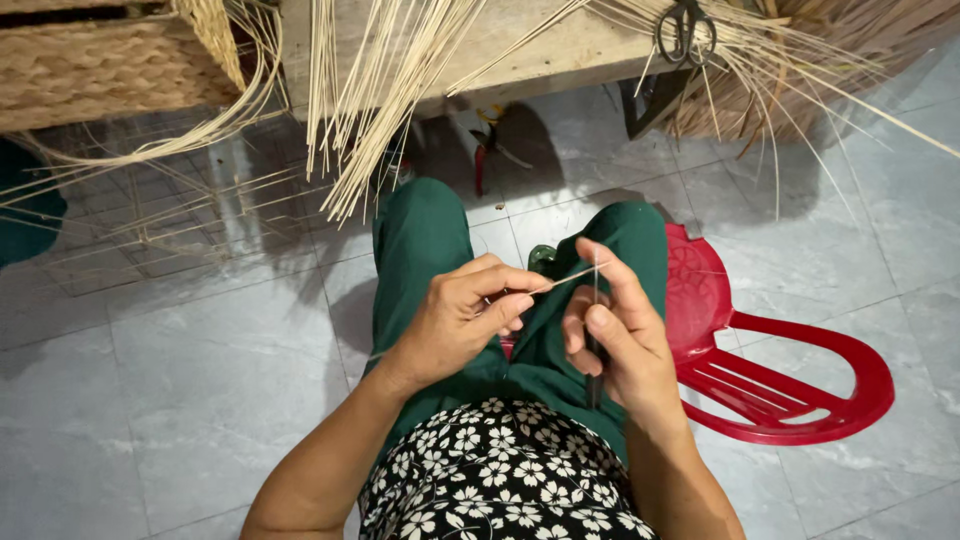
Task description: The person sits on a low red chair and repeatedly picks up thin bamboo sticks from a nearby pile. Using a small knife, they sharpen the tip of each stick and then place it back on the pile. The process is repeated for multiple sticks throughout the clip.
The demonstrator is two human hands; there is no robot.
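Note:
My left hand (pixel 465 315) pinches a thin pale cane strip (pixel 570 277) above my lap, its fingers closed on it. My right hand (pixel 612 335) grips a small dark-handled knife (pixel 595 375), blade pointing up, with the thumb and forefinger resting against the strip's end. Both hands hover over my green trousers (pixel 425 240), close together and nearly touching.
A wooden bench (pixel 520 50) ahead holds bundles of pale cane strips (pixel 370 110) hanging down and black scissors (pixel 685 30). A woven basket (pixel 100 65) sits at the upper left. A red plastic chair (pixel 780 380) lies to my right on the grey tiled floor (pixel 180 360). Red-handled pliers (pixel 482 150) lie under the bench.

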